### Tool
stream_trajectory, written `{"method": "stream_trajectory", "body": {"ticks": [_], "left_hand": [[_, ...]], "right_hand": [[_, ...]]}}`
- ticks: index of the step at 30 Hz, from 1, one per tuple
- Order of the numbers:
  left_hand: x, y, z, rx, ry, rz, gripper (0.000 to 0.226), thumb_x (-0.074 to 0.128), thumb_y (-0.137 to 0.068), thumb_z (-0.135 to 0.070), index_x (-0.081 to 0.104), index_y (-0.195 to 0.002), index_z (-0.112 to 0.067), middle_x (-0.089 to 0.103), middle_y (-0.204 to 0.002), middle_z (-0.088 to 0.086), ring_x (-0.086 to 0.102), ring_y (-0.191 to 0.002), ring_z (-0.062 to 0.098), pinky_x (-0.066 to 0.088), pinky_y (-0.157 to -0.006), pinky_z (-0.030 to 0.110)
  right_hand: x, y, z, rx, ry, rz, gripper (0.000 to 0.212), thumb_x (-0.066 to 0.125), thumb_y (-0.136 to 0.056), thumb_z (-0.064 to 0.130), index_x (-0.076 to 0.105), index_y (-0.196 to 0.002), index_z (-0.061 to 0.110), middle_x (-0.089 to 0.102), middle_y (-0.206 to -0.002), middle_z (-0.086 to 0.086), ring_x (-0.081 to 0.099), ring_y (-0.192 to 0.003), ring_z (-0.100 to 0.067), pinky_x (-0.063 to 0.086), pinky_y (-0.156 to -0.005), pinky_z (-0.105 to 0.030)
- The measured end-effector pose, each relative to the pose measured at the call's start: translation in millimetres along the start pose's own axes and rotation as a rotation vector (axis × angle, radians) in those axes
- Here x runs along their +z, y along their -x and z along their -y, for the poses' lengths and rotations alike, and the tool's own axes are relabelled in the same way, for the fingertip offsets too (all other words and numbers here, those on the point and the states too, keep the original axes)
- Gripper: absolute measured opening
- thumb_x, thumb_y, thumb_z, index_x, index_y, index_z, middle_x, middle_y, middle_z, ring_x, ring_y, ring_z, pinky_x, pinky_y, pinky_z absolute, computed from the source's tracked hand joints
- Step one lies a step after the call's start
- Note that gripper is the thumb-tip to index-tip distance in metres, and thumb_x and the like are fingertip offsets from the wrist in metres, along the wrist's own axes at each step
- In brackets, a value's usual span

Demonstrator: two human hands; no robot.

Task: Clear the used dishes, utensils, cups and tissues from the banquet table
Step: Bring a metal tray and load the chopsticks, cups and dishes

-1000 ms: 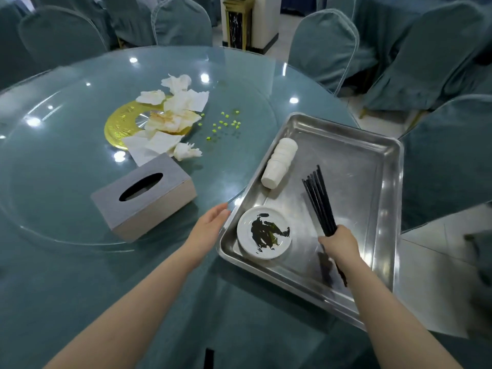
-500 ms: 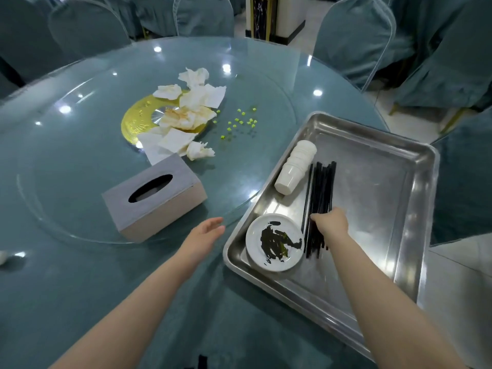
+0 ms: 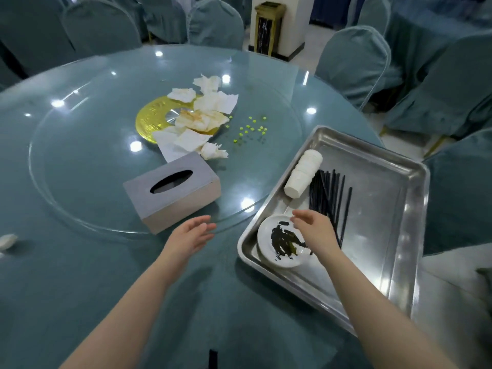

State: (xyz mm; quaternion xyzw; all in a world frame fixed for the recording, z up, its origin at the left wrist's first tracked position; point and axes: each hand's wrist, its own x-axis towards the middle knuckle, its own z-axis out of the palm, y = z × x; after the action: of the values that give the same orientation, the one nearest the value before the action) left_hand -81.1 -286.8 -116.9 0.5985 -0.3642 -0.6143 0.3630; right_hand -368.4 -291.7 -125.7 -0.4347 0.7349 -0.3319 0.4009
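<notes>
Chopsticks (image 3: pixel 328 198) in tray (image 3: pixel 394 235), beside cups (image 3: pixel 302 177)

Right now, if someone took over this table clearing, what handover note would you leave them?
Left hand: open, empty, over the tablecloth near the tissue box.
Right hand: open, empty, above the stained plate.
Done: plate, stacked white cups and black chopsticks lie in the steel tray.
Left: used tissues and green crumbs on the glass turntable, plus a crumpled tissue at the far left.
</notes>
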Motion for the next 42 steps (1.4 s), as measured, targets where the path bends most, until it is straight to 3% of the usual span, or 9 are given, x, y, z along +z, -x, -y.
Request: {"method": "stream_trajectory", "body": {"ticks": [3,10,15,20,25,29,32,40,42], "left_hand": [[-33.6,17.9,2.1,0.029,0.093,-0.030,0.018,0.047,-0.099,-0.014,0.061,-0.108,-0.021,0.071,-0.106,0.002,0.068,-0.097,0.019,0.049,-0.084,0.027],[-137.5,63.4,14.8,0.040,0.166,-0.199,0.019,0.049,-0.098,-0.010,0.061,-0.112,-0.014,0.072,-0.103,0.006,0.069,-0.094,0.020,0.051,-0.082,0.024],[-219.8,93.0,24.6,0.052,0.283,-0.336,0.021,0.045,-0.098,-0.003,0.057,-0.114,-0.006,0.068,-0.103,0.015,0.066,-0.087,0.020,0.053,-0.066,0.012],[-300.5,116.4,34.4,0.116,0.295,-0.452,0.021,0.045,-0.097,-0.001,0.059,-0.108,-0.011,0.070,-0.100,0.011,0.068,-0.087,0.015,0.054,-0.080,0.021],[-382.5,131.4,46.8,0.160,0.261,-0.660,0.020,0.049,-0.096,-0.001,0.063,-0.107,-0.011,0.072,-0.097,0.007,0.068,-0.090,0.012,0.053,-0.081,0.019],[-431.1,141.2,63.3,0.120,0.095,-0.922,0.022,0.058,-0.090,-0.002,0.066,-0.102,-0.019,0.070,-0.092,-0.003,0.065,-0.085,0.011,0.050,-0.072,0.013],[-457.9,144.6,79.9,0.006,-0.177,-1.098,0.030,0.068,-0.084,-0.010,0.062,-0.110,-0.022,0.062,-0.094,-0.001,0.059,-0.084,0.015,0.046,-0.071,0.022],[-484.7,137.1,112.0,-0.283,-0.121,-0.878,0.041,0.060,-0.089,-0.033,0.052,-0.127,-0.020,0.066,-0.104,0.008,0.065,-0.091,0.027,0.052,-0.083,0.041],[-483.6,133.6,110.7,-0.301,-0.013,-0.812,0.034,0.056,-0.093,-0.030,0.054,-0.125,-0.019,0.068,-0.100,0.010,0.068,-0.083,0.025,0.056,-0.071,0.036]], "right_hand": [[26.4,15.1,26.2,-0.009,-0.101,0.144,0.018,0.068,-0.084,0.021,0.069,-0.102,0.025,0.073,-0.094,0.001,0.070,-0.088,-0.016,0.055,-0.085,-0.034],[142.7,52.8,90.9,-0.024,-0.119,0.390,0.018,0.063,-0.087,0.005,0.068,-0.103,0.010,0.073,-0.093,-0.007,0.065,-0.074,-0.013,0.045,-0.062,-0.019],[236.4,85.7,124.5,-0.087,-0.050,0.556,0.019,0.054,-0.090,-0.005,0.065,-0.104,0.000,0.069,-0.103,-0.022,0.061,-0.064,-0.008,0.046,-0.057,-0.010],[323.4,107.9,149.8,-0.123,0.051,0.661,0.024,0.051,-0.091,-0.007,0.062,-0.112,-0.006,0.068,-0.105,-0.023,0.062,-0.061,-0.002,0.044,-0.054,-0.006],[398.2,121.1,170.2,-0.195,0.207,0.730,0.019,0.056,-0.089,0.003,0.066,-0.102,0.013,0.072,-0.103,-0.010,0.062,-0.075,-0.013,0.044,-0.061,-0.012],[451.5,123.3,184.6,-0.329,0.399,0.746,0.020,0.060,-0.086,0.013,0.069,-0.101,0.022,0.072,-0.103,0.003,0.065,-0.092,-0.011,0.051,-0.086,-0.028],[489.9,123.3,202.0,-0.488,0.518,0.704,0.026,0.058,-0.086,0.013,0.069,-0.108,0.019,0.070,-0.108,0.004,0.063,-0.098,-0.010,0.046,-0.089,-0.021],[589.4,125.9,237.6,-0.822,0.910,0.781,0.073,0.059,-0.091,0.031,0.018,-0.151,0.025,0.019,-0.158,-0.005,0.017,-0.144,-0.028,0.029,-0.113,-0.045],[606.8,124.1,234.3,-0.862,1.018,0.835,0.074,0.052,-0.095,0.033,0.004,-0.152,0.031,0.003,-0.161,-0.002,0.003,-0.147,-0.027,0.023,-0.116,-0.048]]}}
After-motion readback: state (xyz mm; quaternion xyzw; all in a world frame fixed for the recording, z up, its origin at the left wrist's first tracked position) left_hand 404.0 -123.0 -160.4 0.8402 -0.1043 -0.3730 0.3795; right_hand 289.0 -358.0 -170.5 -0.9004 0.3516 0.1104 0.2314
